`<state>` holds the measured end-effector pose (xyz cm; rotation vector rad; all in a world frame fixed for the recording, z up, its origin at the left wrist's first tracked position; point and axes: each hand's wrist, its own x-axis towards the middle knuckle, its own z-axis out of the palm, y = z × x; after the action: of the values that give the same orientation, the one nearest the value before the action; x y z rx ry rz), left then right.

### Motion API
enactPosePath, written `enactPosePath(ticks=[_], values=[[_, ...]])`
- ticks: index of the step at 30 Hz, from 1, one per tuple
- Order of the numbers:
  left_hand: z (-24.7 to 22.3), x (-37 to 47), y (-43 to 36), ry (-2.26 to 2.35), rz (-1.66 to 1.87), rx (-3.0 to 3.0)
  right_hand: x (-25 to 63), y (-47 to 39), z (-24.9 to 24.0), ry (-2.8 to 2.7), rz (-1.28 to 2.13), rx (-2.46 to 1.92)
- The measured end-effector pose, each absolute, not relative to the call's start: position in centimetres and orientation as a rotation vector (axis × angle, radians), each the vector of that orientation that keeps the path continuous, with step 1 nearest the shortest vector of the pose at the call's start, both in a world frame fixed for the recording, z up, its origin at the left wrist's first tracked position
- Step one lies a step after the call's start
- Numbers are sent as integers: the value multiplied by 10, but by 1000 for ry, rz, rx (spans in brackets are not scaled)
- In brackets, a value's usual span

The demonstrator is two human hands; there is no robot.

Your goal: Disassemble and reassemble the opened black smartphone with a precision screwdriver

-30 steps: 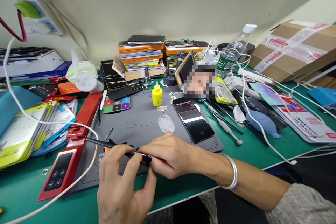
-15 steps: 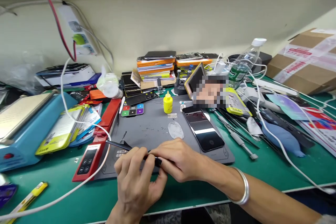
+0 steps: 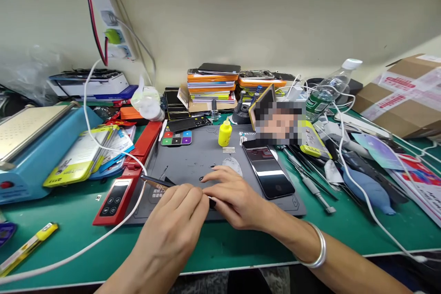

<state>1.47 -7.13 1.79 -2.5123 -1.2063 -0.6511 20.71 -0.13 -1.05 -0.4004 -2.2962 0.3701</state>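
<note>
At lower centre, the left hand (image 3: 174, 218) grips a dark device (image 3: 156, 181); the right hand (image 3: 237, 195) pinches its end, apparently working there; next calls for steadiness.

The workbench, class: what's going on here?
A person's left hand holds a slim dark object, largely hidden by that hand, over the near part of a grey mat. The right hand is at the object's other end; whether it grips there is unclear. A phone lies screen up on the mat's right side, and a yellow bottle stands farther back.
</note>
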Motion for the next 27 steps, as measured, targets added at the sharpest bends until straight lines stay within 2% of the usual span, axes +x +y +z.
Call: enactPosePath(ticks=[7, 16, 27], values=[[22, 14, -73, -1136, -791, -2537, 208, -1, -7, -2338, 313, -391], [30, 21, -62, -1039, -634, -2452, 209, 1, -11, -2379, 321, -431], [25, 18, -56, -1070, -669, -2478, 206, 4, -9, -2341, 367, -470]])
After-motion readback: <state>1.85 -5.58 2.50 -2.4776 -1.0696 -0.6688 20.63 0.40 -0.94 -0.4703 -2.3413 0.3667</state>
